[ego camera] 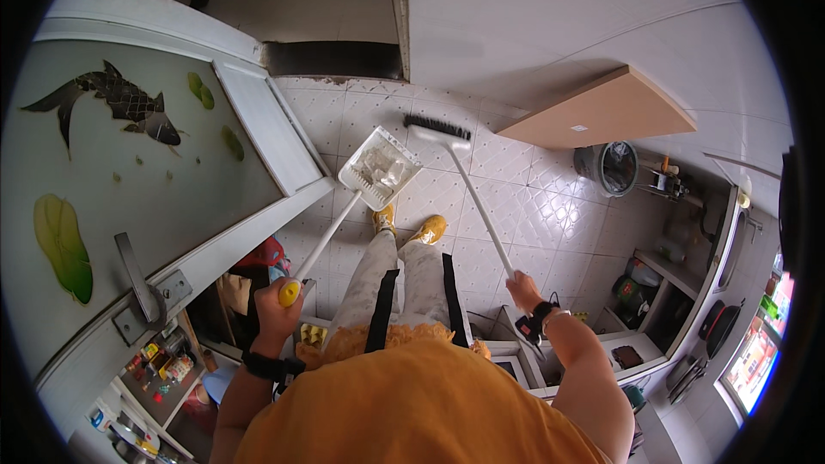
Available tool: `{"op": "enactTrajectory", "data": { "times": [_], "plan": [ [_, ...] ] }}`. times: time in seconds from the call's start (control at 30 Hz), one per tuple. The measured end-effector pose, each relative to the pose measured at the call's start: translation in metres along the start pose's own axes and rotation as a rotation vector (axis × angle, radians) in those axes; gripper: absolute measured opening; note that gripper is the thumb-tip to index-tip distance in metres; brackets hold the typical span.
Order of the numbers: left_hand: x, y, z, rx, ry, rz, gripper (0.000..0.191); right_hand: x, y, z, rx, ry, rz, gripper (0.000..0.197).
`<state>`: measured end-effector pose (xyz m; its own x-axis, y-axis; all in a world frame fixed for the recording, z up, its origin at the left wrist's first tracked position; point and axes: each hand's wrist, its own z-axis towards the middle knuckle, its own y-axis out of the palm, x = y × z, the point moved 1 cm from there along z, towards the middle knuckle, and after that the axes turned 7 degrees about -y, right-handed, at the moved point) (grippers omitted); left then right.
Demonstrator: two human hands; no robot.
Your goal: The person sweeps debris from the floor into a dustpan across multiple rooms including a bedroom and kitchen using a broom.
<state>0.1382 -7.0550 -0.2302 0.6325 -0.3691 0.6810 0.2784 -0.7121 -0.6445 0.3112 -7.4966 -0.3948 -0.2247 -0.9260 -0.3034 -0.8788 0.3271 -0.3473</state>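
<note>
My left hand [278, 309] is closed round the yellow-tipped handle of a long-handled white dustpan [381, 167]. The dustpan lies on or just over the tiled floor in front of my yellow shoes, with crumpled, pale debris [387, 166] in it. My right hand [524, 291] grips the upper end of a white broom stick. The broom's head [438, 130], with dark bristles, is at the floor to the right of the dustpan, a small gap apart from it. Its bristles point away from me, towards the wall.
A frosted-glass door [148, 161] with a fish picture stands at the left. A tan board [602, 113] leans by the wall at the right, near a lined waste bin [617, 168]. Open cabinet shelves [670, 274] run along the right, and others with jars are at the lower left.
</note>
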Motion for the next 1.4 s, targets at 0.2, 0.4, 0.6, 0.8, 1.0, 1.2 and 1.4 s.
{"op": "enactTrajectory", "data": {
  "times": [0.2, 0.4, 0.6, 0.8, 1.0, 1.2, 1.4],
  "plan": [
    [-0.021, -0.003, -0.001, -0.026, -0.067, -0.063, 0.007, -0.079, 0.019, 0.137, 0.166, -0.430, -0.442, 0.025],
    [-0.016, -0.016, -0.001, -0.013, -0.050, -0.013, 0.007, -0.083, 0.002, 0.136, 0.125, -0.182, -0.435, 0.025],
    [-0.034, -0.023, -0.002, 0.019, -0.009, -0.061, 0.006, 0.030, -0.007, 0.038, 0.058, 0.070, -0.511, 0.026],
    [-0.016, -0.032, 0.014, 0.083, -0.042, -0.118, 0.002, 0.050, 0.004, -0.036, 0.067, 0.019, -0.476, 0.028],
    [0.021, -0.060, 0.012, 0.214, -0.155, -0.249, 0.005, -0.016, 0.048, -0.077, -0.275, 0.057, 0.240, 0.023],
    [0.069, -0.052, -0.005, 0.268, -0.128, -0.219, 0.005, -0.075, 0.063, -0.053, -0.714, 0.094, 1.045, 0.024],
    [0.081, -0.035, -0.010, 0.302, -0.011, -0.136, 0.014, -0.122, 0.127, 0.028, -0.923, 0.014, 1.307, 0.027]
  ]
}}
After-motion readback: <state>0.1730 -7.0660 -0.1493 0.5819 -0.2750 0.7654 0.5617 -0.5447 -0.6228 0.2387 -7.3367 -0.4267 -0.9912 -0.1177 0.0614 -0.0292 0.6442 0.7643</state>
